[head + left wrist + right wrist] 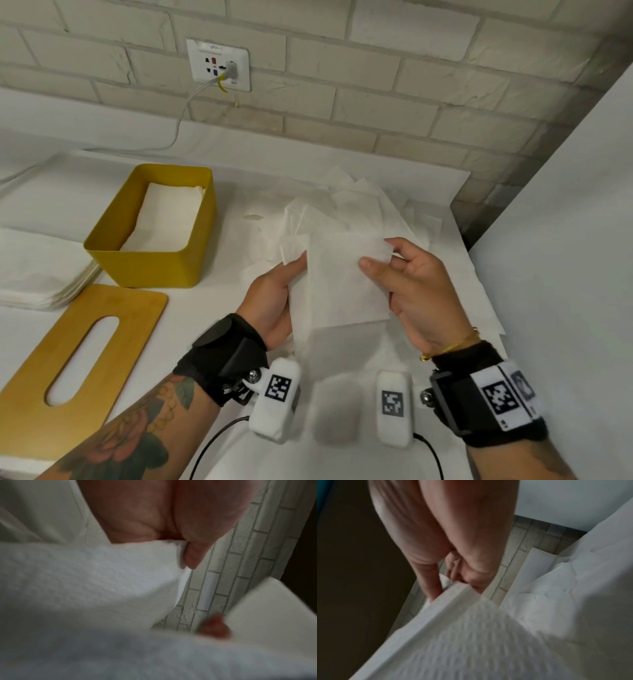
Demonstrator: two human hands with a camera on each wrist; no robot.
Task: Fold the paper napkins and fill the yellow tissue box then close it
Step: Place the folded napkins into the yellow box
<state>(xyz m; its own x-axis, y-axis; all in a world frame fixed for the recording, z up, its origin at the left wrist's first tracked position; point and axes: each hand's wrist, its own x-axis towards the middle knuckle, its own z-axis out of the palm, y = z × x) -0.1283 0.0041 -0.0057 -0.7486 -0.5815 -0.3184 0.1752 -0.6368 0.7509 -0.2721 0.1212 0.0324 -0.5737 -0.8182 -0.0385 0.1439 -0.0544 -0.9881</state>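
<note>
Both hands hold one white paper napkin (342, 284) up above the table. My left hand (277, 294) grips its left edge, thumb on top; in the left wrist view the thumb presses the napkin (102, 574). My right hand (404, 274) pinches its upper right corner between thumb and fingers, and the right wrist view shows the napkin (471, 628) there too. The yellow tissue box (150, 267) stands open at the left with folded napkins (168, 216) inside. Its wooden lid (34, 394), with an oval slot, lies flat in front of it.
Loose unfolded napkins (370, 202) lie spread on the white table behind and under my hands. A stack of napkins (37, 274) sits at the far left. A brick wall with a socket (217, 65) and cable runs behind; a white wall (565, 205) stands at the right.
</note>
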